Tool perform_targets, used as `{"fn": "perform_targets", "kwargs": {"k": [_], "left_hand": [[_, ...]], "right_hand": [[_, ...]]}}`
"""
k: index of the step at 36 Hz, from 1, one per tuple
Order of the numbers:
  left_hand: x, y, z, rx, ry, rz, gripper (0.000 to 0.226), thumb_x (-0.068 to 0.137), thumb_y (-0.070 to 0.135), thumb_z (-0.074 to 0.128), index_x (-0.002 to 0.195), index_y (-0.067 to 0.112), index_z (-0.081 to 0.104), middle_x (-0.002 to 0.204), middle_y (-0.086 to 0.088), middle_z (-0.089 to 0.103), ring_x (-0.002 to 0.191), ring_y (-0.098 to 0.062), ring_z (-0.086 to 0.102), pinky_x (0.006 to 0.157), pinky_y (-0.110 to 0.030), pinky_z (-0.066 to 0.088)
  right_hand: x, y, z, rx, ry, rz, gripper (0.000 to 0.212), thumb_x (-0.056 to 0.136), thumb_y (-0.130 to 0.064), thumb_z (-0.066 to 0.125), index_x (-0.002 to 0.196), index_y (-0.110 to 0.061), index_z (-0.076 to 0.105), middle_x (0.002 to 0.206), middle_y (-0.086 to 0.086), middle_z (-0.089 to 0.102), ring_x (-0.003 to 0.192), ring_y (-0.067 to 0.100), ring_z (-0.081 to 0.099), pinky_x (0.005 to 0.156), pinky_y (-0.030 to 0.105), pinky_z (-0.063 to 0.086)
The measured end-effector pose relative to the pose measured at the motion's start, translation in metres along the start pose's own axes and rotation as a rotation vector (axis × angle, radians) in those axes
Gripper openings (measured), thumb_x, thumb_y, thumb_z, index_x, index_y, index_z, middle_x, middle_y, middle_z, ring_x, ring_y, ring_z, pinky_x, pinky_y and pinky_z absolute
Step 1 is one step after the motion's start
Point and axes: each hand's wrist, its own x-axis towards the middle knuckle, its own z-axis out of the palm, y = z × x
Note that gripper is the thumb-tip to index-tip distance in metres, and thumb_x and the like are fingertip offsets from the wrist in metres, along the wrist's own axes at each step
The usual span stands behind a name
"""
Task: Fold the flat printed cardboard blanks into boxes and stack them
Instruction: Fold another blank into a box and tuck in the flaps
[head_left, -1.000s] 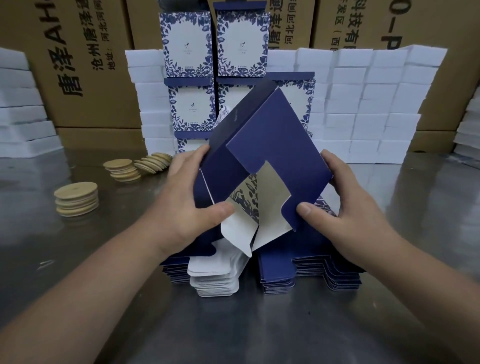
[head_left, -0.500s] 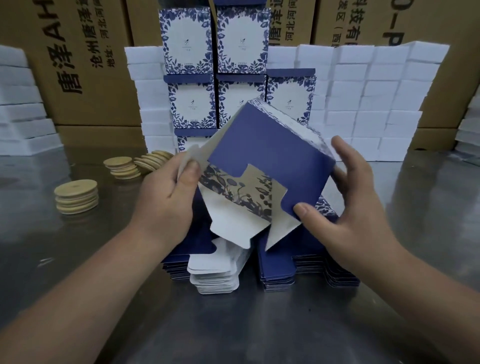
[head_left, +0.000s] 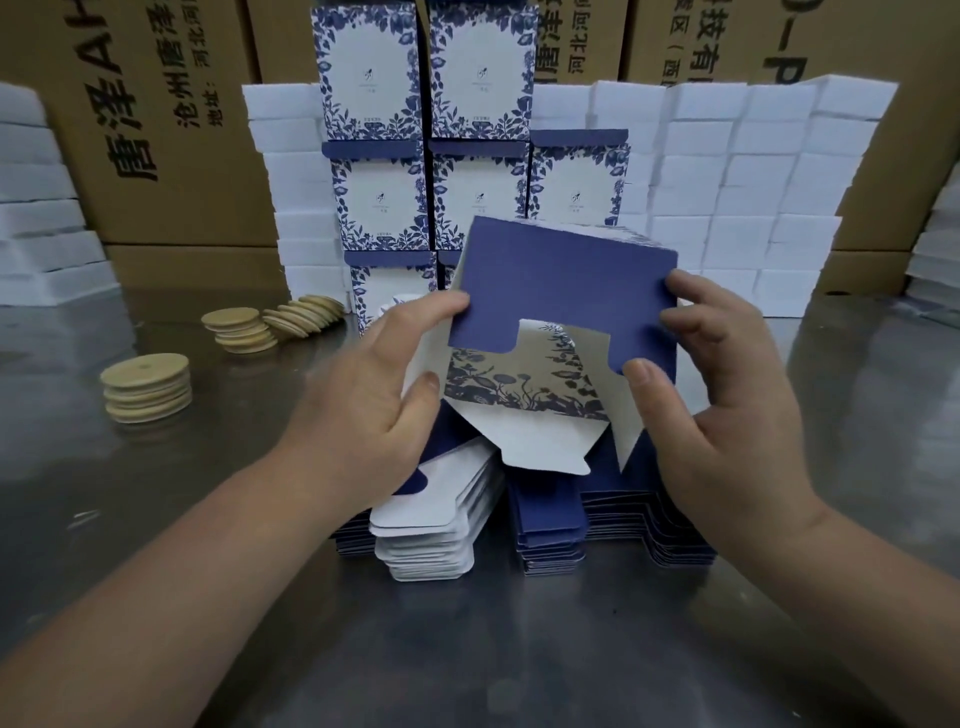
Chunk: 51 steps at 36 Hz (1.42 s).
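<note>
box rotated, left hand, right hand gripping

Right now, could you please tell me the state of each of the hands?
Left hand: pinching the left edge of the half-folded navy blue printed cardboard box.
Right hand: pinching the box's right edge.

Half-folded box centre frame, between left hand and right hand, above the flat blanks pile on the bench. Finished boxes stacked behind, upper centre, block stacks either side, cartons at back. Disc stacks mid-left.
</note>
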Motion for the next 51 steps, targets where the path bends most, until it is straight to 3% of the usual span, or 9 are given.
{"fn": "perform_targets", "kwargs": {"k": [6,19,23,29,32,38,42,46,51], "left_hand": [[0.0,-0.004,0.0,0.109,0.023,-0.031,0.046,0.084,0.003,0.047,0.126,0.022,0.051,0.073,0.027,0.042,0.066,0.028,0.042,0.062,0.005,0.027],[0.0,-0.001,-0.002,0.083,0.09,-0.16,0.049,0.081,0.018,0.041,0.118,0.049,0.033,0.054,0.014,0.045,0.052,0.005,0.049,0.047,-0.024,0.023],[0.0,0.001,-0.002,0.016,0.076,-0.156,0.055,0.078,0.024,0.038,0.113,0.063,0.022,0.094,0.048,0.044,0.07,0.001,0.053,0.055,-0.027,0.034],[0.0,0.003,-0.001,0.013,0.048,-0.08,0.061,0.08,0.023,0.04,0.118,0.063,0.017,0.116,0.02,0.041,0.087,-0.008,0.048,0.076,-0.029,0.031],[0.0,-0.001,0.0,-0.02,0.031,-0.072,0.06,0.08,0.023,0.042,0.121,0.058,0.017,0.112,0.047,0.038,0.091,0.006,0.044,0.078,-0.025,0.03],[0.001,-0.004,0.001,-0.038,0.012,-0.067,0.054,0.081,0.027,0.044,0.123,0.054,0.023,0.109,0.052,0.039,0.095,0.016,0.046,0.084,-0.031,0.038],[0.0,-0.005,0.002,-0.009,0.016,-0.047,0.046,0.083,0.043,0.038,0.128,0.049,0.032,0.113,0.024,0.05,0.097,0.006,0.049,0.083,-0.026,0.041],[0.0,-0.006,0.002,0.021,0.001,0.032,0.05,0.085,0.047,0.035,0.133,0.039,0.026,0.119,0.033,0.035,0.099,0.022,0.036,0.085,0.005,0.026],[0.001,-0.008,0.002,-0.009,-0.053,0.044,0.054,0.084,0.048,0.034,0.134,0.036,0.017,0.125,0.038,0.025,0.111,0.03,0.025,0.091,0.005,0.021]], "right_hand": [[-0.001,0.001,0.001,-0.117,-0.072,-0.012,0.045,0.076,-0.025,0.063,0.117,-0.027,0.046,0.138,-0.013,0.034,0.124,-0.02,0.029,0.087,0.013,0.044],[0.004,0.004,-0.002,-0.06,-0.06,-0.05,0.047,0.076,0.001,0.05,0.114,-0.027,0.046,0.14,-0.017,0.029,0.129,0.0,0.041,0.095,0.006,0.035],[0.002,0.006,-0.003,-0.198,-0.085,-0.121,0.037,0.076,0.01,0.047,0.108,0.002,0.063,0.136,0.005,0.036,0.124,-0.005,0.035,0.095,-0.001,0.027],[0.004,0.001,-0.005,-0.294,-0.146,-0.12,0.047,0.083,-0.012,0.033,0.117,0.002,0.062,0.139,0.003,0.035,0.122,0.015,0.041,0.094,0.007,0.03],[0.003,-0.003,-0.004,-0.37,-0.175,-0.134,0.051,0.081,-0.014,0.03,0.118,-0.001,0.063,0.139,0.003,0.038,0.117,0.017,0.046,0.084,0.013,0.035],[0.007,-0.011,-0.003,-0.56,-0.179,-0.194,0.051,0.078,-0.012,0.031,0.112,0.0,0.067,0.132,0.02,0.054,0.102,0.033,0.065,0.081,0.055,0.05],[0.008,-0.013,-0.004,-0.619,-0.228,-0.195,0.05,0.078,-0.011,0.031,0.109,-0.001,0.069,0.128,0.019,0.058,0.075,0.038,0.067,0.07,0.045,0.052],[0.011,-0.016,-0.003,-0.63,-0.3,-0.14,0.046,0.072,0.002,0.045,0.112,0.0,0.067,0.132,0.02,0.055,0.067,0.04,0.063,0.068,0.044,0.05],[0.013,-0.021,-0.004,-0.707,-0.382,-0.119,0.049,0.07,-0.002,0.048,0.116,0.0,0.065,0.134,0.022,0.053,0.066,0.035,0.06,0.066,0.04,0.046]]}}
